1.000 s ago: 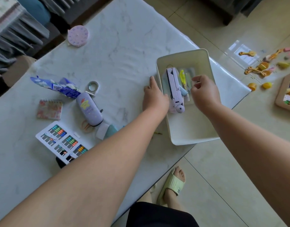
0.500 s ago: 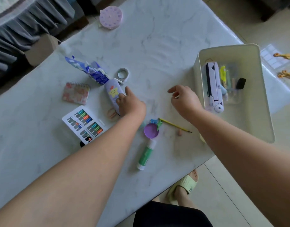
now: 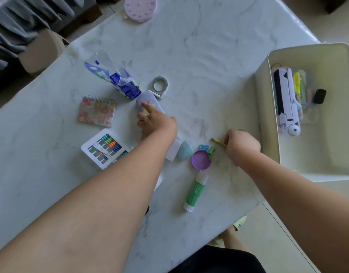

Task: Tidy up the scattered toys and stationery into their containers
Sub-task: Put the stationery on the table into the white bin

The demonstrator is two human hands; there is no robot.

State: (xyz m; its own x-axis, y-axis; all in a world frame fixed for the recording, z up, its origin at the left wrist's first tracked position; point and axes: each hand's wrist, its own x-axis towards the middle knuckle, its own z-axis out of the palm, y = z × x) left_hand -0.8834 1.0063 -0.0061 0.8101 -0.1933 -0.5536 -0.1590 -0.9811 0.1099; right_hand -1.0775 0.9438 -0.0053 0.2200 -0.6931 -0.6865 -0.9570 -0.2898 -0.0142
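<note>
Left hand: the left hand [image 3: 150, 123] is down on the lilac pencil case [image 3: 148, 104], forefinger laid straight along its top, the other fingers curled at its near end; whether they truly clasp it, I cannot tell.
Right hand: the right hand [image 3: 241, 147] has its fingers curled onto the yellow pencil [image 3: 219, 142] on the marble table [image 3: 199, 56], pinching it near one end, the other end poking out left of the knuckles.
Between the hands: purple round lid [image 3: 201, 160], small blue clip [image 3: 204, 147] and teal eraser [image 3: 184, 152], all close by the right hand's left side.
Below the right hand: green glue stick [image 3: 195, 192], lying flat, just beyond the lid.
Left of the left hand: spiral notebook [image 3: 96, 111] and bead abacus card [image 3: 102, 150].
Beyond the left fingertip: tape roll [image 3: 159, 84] and blue wrapper [image 3: 120, 83].
Right of the right hand: cream bin [image 3: 268, 107], just beside the wrist, holding a folding stand [image 3: 285, 101].
</note>
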